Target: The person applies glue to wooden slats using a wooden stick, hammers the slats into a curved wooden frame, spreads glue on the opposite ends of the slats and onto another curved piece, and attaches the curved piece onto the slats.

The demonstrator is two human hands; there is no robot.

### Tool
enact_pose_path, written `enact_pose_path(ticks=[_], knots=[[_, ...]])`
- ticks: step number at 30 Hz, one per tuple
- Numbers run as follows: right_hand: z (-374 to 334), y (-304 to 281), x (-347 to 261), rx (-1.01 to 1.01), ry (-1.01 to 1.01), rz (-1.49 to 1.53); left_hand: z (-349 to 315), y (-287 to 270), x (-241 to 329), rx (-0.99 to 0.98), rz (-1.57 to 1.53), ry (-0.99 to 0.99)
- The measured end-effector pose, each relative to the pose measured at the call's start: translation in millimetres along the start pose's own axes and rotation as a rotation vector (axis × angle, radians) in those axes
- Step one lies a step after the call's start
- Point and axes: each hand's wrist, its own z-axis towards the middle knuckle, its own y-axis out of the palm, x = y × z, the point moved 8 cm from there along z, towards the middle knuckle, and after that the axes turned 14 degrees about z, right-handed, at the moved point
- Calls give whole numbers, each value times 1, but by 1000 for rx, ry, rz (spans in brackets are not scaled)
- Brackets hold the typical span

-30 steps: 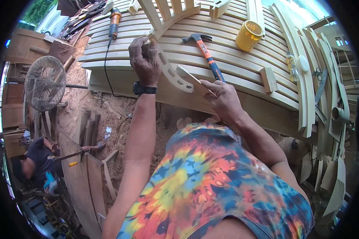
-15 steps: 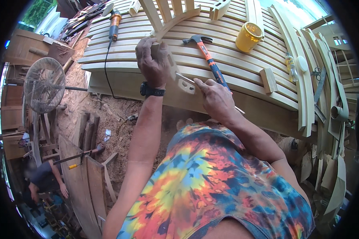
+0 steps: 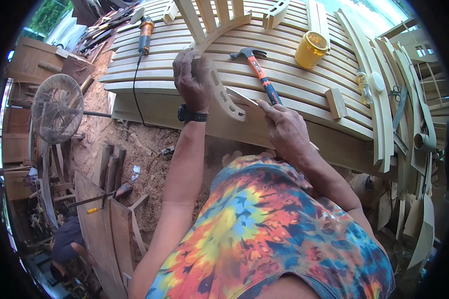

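My left hand (image 3: 192, 79) is closed round the upper end of a curved wooden rail (image 3: 227, 102) with several slots cut along it, steadying it at the edge of the slatted wooden bench (image 3: 149, 85). In my right hand (image 3: 287, 127) is a long, thin, flat, pale tool (image 3: 242, 95). Its tip meets or lies close to the rail's side, and its other end sticks out below my wrist; whether it is a file or a chisel I cannot tell. A claw hammer (image 3: 258, 72) with an orange and black handle rests on the slats just beyond my right hand.
A curved rail with upright slats (image 3: 219, 32) lies ahead. Another slotted piece (image 3: 275, 15), a yellow jar (image 3: 312, 50), a wood block (image 3: 336, 103) and a clear bottle (image 3: 364, 85) are on the bench. An angle grinder (image 3: 145, 35) trails its cord; a fan (image 3: 58, 108) stands left.
My right hand has drawn back toward the right with the thin tool, away from the rail's lower end. My left hand keeps its grip on the rail.
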Motion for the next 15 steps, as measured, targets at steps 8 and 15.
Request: enact_pose_path(ticks=[8, 15], knots=[[28, -3, -20, 60, -84, -41, -1, 1, 2, 17, 34, 19], [41, 7, -31, 4, -52, -83, -4, 3, 14, 6, -13, 10]])
